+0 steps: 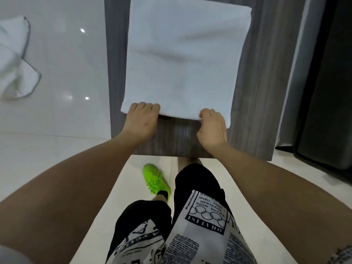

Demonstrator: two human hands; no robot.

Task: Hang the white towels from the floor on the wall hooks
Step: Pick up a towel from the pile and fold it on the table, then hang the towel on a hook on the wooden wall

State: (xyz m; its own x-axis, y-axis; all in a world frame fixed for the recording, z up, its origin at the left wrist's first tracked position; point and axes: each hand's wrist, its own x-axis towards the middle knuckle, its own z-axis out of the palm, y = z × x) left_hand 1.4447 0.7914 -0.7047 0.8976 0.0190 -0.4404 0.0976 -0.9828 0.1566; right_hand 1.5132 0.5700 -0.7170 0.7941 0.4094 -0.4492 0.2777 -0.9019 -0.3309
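We have one white towel [184,60] hanging flat against the grey wood-grain panel [259,96]; its top runs out of view, so we cannot see the hook that bears it; our left hand [142,121] and right hand [212,126] both curl round its lower hem, well apart, seemingly squaring it; a second white cloth with a grey edge [17,60] shows at the left against the glossy wall [76,63], hanging or lying we cannot tell; we judge this towel nearly done, with the rest unclear.
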